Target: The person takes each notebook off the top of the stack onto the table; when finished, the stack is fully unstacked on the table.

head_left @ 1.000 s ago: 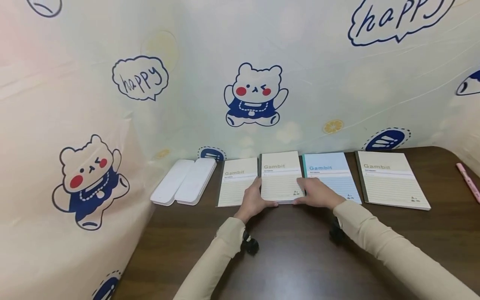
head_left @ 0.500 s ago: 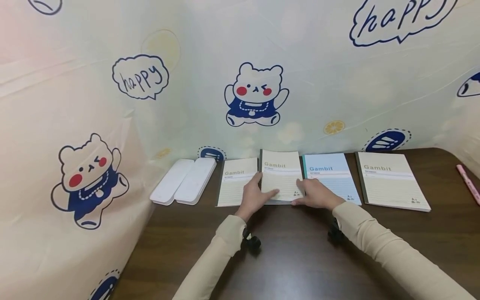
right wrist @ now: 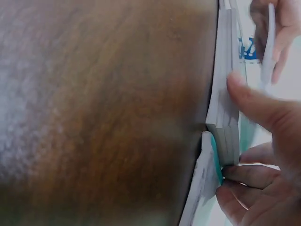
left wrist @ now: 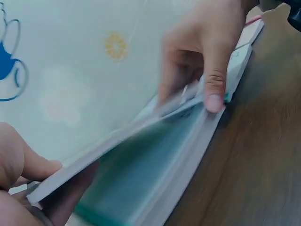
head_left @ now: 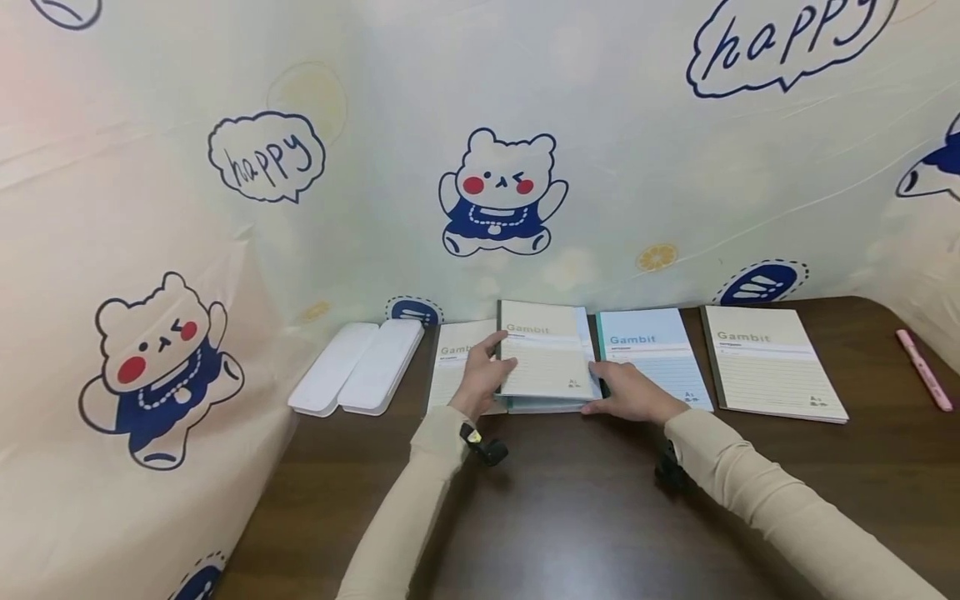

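Observation:
My left hand (head_left: 482, 379) pinches a cream "Gambit" notebook (head_left: 543, 358) by its left side. In the left wrist view the left hand (left wrist: 21, 174) has this top notebook (left wrist: 96, 150) raised at a tilt. A blue notebook with a green spine (left wrist: 150, 155) lies beneath it. My right hand (head_left: 630, 392) grips the lower right corner of the notebook stack (head_left: 551, 408). In the right wrist view its thumb (right wrist: 254, 103) presses the stack's front edge (right wrist: 225, 80), while the fingers are curled at its side, beside another green-spined notebook (right wrist: 200, 174).
Another cream notebook (head_left: 450, 383) lies left of the stack, partly covered. To the right are a blue notebook (head_left: 652, 358) and a cream one (head_left: 772, 367). Two white cases (head_left: 356, 367) sit far left, and a pink pen (head_left: 924, 371) far right. A printed cloth hangs behind the table (head_left: 570, 508).
The left hand has moved left and up, lifting the top cream notebook and shifting it left, so blue shows beneath. The right hand stays at the stack's corner. The head view has shifted slightly.

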`<control>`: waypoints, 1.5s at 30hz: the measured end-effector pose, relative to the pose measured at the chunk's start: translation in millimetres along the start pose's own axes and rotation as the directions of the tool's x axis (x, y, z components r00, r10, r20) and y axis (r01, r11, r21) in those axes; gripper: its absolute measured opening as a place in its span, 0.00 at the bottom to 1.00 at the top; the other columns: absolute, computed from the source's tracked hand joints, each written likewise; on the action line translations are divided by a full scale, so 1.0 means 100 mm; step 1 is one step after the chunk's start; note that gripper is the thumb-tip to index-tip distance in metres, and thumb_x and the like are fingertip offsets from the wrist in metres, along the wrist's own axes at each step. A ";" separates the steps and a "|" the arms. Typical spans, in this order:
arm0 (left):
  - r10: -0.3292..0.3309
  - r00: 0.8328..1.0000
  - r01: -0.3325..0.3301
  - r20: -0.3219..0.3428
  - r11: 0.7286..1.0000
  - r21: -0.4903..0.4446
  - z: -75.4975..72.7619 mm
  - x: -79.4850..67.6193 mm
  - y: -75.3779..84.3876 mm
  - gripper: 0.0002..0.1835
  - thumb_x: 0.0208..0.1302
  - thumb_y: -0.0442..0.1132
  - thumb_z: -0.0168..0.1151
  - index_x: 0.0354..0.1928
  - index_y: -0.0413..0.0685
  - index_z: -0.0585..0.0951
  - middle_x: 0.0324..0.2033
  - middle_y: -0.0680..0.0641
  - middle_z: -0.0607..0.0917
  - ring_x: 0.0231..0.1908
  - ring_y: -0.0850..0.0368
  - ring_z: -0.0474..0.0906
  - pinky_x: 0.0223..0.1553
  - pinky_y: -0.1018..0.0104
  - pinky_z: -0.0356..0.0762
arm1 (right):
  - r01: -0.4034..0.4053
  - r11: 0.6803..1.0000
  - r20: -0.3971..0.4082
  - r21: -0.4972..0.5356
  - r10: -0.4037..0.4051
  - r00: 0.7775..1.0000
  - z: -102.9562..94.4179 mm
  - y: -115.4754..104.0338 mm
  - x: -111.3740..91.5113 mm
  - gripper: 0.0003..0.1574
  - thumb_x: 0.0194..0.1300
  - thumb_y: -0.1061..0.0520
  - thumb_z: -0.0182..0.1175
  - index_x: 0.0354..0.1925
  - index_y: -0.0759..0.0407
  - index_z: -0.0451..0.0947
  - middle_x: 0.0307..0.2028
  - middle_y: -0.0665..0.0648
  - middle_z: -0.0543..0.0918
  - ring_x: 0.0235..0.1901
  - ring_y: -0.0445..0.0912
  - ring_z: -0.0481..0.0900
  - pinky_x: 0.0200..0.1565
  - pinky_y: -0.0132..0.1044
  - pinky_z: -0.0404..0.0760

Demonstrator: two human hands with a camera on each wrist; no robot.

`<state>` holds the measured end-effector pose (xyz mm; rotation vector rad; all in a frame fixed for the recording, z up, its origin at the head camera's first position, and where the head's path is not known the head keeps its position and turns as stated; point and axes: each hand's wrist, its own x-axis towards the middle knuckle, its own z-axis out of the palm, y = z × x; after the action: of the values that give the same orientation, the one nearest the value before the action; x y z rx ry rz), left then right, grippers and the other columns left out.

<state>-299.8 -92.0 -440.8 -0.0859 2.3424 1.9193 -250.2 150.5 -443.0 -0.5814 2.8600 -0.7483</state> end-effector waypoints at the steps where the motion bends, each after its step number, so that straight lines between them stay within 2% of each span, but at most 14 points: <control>1: 0.003 1.000 -0.003 -0.014 1.000 -0.007 -0.08 -0.03 0.02 0.32 0.62 0.26 0.58 0.69 0.49 0.68 0.69 0.40 0.67 0.65 0.44 0.68 0.65 0.53 0.69 | 0.003 1.000 0.000 -0.007 -0.003 1.000 0.00 0.00 0.00 0.50 0.56 0.47 0.71 0.65 0.76 0.64 0.62 0.73 0.72 0.62 0.63 0.72 0.60 0.56 0.73; 4: 0.014 0.999 -0.014 -0.039 1.000 -0.014 -0.36 -0.17 0.04 0.32 0.61 0.25 0.59 0.68 0.51 0.69 0.69 0.41 0.68 0.57 0.47 0.74 0.54 0.60 0.78 | 0.004 0.999 0.001 -0.044 -0.004 1.000 0.00 0.00 -0.02 0.48 0.58 0.48 0.69 0.65 0.76 0.63 0.63 0.75 0.69 0.64 0.66 0.68 0.62 0.58 0.71; 6: 0.026 0.999 -0.027 -0.041 1.000 -0.016 -0.56 -0.36 0.01 0.32 0.61 0.24 0.59 0.67 0.52 0.70 0.67 0.41 0.70 0.51 0.50 0.78 0.45 0.64 0.81 | 0.003 0.999 0.006 -0.053 -0.003 1.000 0.01 0.02 -0.03 0.49 0.59 0.48 0.69 0.66 0.76 0.62 0.64 0.76 0.68 0.65 0.66 0.67 0.62 0.58 0.70; 11: 0.009 0.999 -0.010 -0.033 1.000 -0.018 -1.01 -1.14 -0.17 0.33 0.60 0.23 0.60 0.66 0.54 0.71 0.66 0.42 0.71 0.39 0.55 0.81 0.34 0.64 0.84 | 0.029 0.998 0.024 -0.048 -0.028 0.999 0.03 0.03 -0.03 0.49 0.60 0.46 0.67 0.66 0.76 0.61 0.65 0.77 0.67 0.65 0.68 0.65 0.62 0.59 0.69; 15: -0.058 0.998 0.057 -0.029 0.998 -0.016 -1.17 -1.78 -0.33 0.33 0.59 0.21 0.58 0.67 0.51 0.70 0.70 0.42 0.66 0.49 0.50 0.79 0.36 0.62 0.84 | 0.044 0.998 0.022 -0.040 -0.043 0.999 0.01 0.03 -0.03 0.50 0.60 0.46 0.67 0.67 0.76 0.60 0.65 0.77 0.66 0.65 0.68 0.65 0.63 0.60 0.68; 18: -0.092 0.996 0.091 -0.021 0.995 -0.028 -1.17 -2.02 -0.44 0.34 0.59 0.21 0.57 0.67 0.50 0.70 0.71 0.41 0.64 0.59 0.46 0.72 0.39 0.65 0.84 | 0.039 0.998 0.010 -0.045 -0.038 0.999 -0.04 0.05 -0.06 0.49 0.61 0.46 0.67 0.67 0.76 0.60 0.65 0.77 0.66 0.65 0.69 0.65 0.63 0.61 0.68; 22: -0.089 0.996 0.089 -0.020 0.996 0.002 -1.14 -2.07 -0.59 0.33 0.59 0.21 0.58 0.67 0.50 0.70 0.70 0.41 0.64 0.65 0.43 0.66 0.51 0.60 0.80 | 0.026 0.998 0.007 -0.049 -0.026 1.000 -0.09 0.06 -0.08 0.49 0.61 0.47 0.67 0.67 0.76 0.60 0.65 0.78 0.66 0.65 0.69 0.64 0.62 0.62 0.68; 26: -0.035 0.997 0.047 -0.067 0.980 0.193 -1.12 -2.08 -0.69 0.33 0.58 0.23 0.61 0.67 0.48 0.70 0.69 0.39 0.68 0.70 0.41 0.61 0.68 0.44 0.61 | 0.030 0.999 0.028 -0.040 -0.029 0.999 -0.07 0.04 -0.06 0.49 0.61 0.46 0.66 0.67 0.76 0.59 0.65 0.78 0.65 0.65 0.69 0.64 0.63 0.61 0.68; 28: 0.013 0.995 0.020 -0.096 0.943 0.333 -1.12 -2.10 -0.72 0.34 0.56 0.24 0.64 0.66 0.47 0.71 0.65 0.38 0.72 0.67 0.39 0.64 0.68 0.39 0.58 | 0.033 0.999 0.038 -0.036 -0.032 0.999 -0.04 0.02 -0.04 0.50 0.61 0.46 0.66 0.67 0.75 0.59 0.65 0.77 0.65 0.65 0.69 0.64 0.63 0.61 0.68; 32: 0.093 0.988 -0.010 -0.119 0.827 0.562 -1.08 -2.13 -0.74 0.34 0.52 0.29 0.70 0.64 0.45 0.74 0.55 0.36 0.74 0.57 0.42 0.68 0.56 0.44 0.70 | 0.026 0.999 0.042 -0.045 -0.024 0.999 -0.01 0.01 -0.03 0.50 0.61 0.45 0.66 0.68 0.75 0.59 0.66 0.77 0.65 0.66 0.69 0.64 0.63 0.61 0.68; 34: 0.121 0.986 -0.022 -0.119 0.786 0.618 -1.06 -2.13 -0.75 0.32 0.51 0.30 0.71 0.62 0.43 0.76 0.56 0.35 0.71 0.54 0.43 0.63 0.52 0.50 0.68 | 0.021 0.999 0.040 -0.046 -0.019 0.999 -0.02 0.02 -0.04 0.50 0.61 0.45 0.66 0.68 0.75 0.59 0.66 0.77 0.65 0.66 0.69 0.63 0.63 0.61 0.67; 37: 0.163 0.979 -0.044 -0.120 0.749 0.661 -1.04 -2.12 -0.73 0.29 0.48 0.31 0.72 0.57 0.43 0.79 0.57 0.32 0.67 0.52 0.43 0.58 0.46 0.53 0.63 | 0.020 0.999 0.036 -0.036 -0.019 0.999 -0.02 0.03 -0.04 0.50 0.61 0.46 0.66 0.68 0.75 0.59 0.66 0.77 0.64 0.66 0.69 0.63 0.63 0.61 0.67; 41: 0.248 0.965 -0.117 -0.087 0.702 0.702 -1.01 -1.97 -0.62 0.30 0.47 0.34 0.74 0.56 0.43 0.79 0.58 0.31 0.69 0.55 0.38 0.63 0.50 0.44 0.67 | 0.021 0.999 0.036 -0.029 -0.020 0.999 -0.01 0.02 -0.04 0.50 0.61 0.46 0.66 0.68 0.75 0.59 0.66 0.76 0.64 0.66 0.68 0.63 0.64 0.61 0.67; 45: 0.324 0.946 -0.255 0.024 0.695 0.672 -0.84 -1.56 -0.35 0.35 0.51 0.38 0.74 0.63 0.42 0.73 0.60 0.35 0.75 0.60 0.36 0.69 0.58 0.39 0.70 | 0.016 1.000 0.036 -0.024 -0.015 0.999 0.00 0.01 -0.02 0.49 0.61 0.46 0.66 0.68 0.74 0.59 0.66 0.76 0.65 0.66 0.68 0.63 0.64 0.60 0.67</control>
<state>-144.9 -185.1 -440.0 0.2815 3.1125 1.0345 -248.6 151.9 -443.2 -0.6142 2.8388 -0.6990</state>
